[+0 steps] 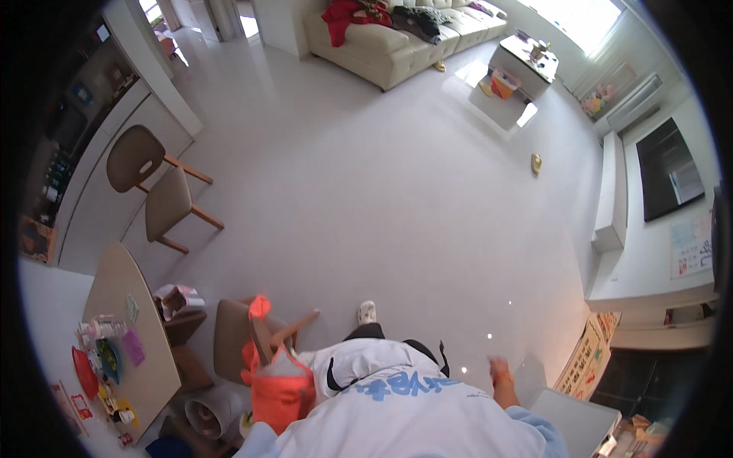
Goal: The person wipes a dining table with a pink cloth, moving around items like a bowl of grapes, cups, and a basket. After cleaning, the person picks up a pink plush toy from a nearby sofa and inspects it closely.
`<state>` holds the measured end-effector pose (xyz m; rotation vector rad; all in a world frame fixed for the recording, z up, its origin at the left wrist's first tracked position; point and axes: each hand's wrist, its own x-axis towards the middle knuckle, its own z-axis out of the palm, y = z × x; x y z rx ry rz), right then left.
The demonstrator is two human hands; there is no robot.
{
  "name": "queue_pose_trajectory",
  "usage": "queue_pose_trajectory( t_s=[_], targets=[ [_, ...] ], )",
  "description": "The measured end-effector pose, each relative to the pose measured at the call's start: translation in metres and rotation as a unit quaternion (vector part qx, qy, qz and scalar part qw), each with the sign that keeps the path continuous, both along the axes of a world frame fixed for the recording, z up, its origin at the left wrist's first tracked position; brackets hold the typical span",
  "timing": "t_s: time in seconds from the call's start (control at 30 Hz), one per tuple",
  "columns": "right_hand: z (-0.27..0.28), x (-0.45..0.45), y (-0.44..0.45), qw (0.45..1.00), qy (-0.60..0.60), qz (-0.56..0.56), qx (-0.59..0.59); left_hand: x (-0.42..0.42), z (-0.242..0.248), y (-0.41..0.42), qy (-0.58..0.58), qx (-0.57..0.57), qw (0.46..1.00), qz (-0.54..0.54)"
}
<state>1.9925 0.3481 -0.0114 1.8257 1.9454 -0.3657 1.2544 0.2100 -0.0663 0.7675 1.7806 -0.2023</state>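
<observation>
My right hand [499, 366], slightly blurred, hangs at my right side above the floor, with an orange band at the wrist; whether its fingers hold anything is not clear. My left hand is out of view; only the light blue sleeve shows at the bottom, close to an orange bag [282, 398] beside a chair [235, 340]. Before me lies the glossy light floor [366, 200]. One white shoe [367, 312] shows below my dark trousers.
At left are a table [154, 366] with a red basket [85, 372] and a bottle, a brown chair [169, 200], and a waste bin [209, 415]. A cream sofa [395, 54], coffee table [529, 71] and yellow slipper [536, 164] lie farther off. A white cabinet [572, 421] stands at right.
</observation>
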Motion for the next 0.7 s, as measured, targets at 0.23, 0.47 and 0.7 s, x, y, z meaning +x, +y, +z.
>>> queue_pose_trajectory(
  t_s=[0.23, 0.47, 0.7],
  targets=[
    [-0.013, -0.056, -0.004, 0.897, 0.055, -0.354, -0.259, -0.04, 0.026, 0.087, 0.047, -0.03, 0.997, 0.056],
    [-0.046, -0.181, 0.257, 0.88, 0.17, -0.389, -0.212, -0.058, 0.016, 0.253, 0.063, 0.053, 0.992, 0.091],
    [-0.058, -0.266, 0.736, 0.958, 0.207, -0.195, 0.041, -0.07, 0.104, 0.453, 0.045, 0.05, 0.906, 0.418]
  ],
)
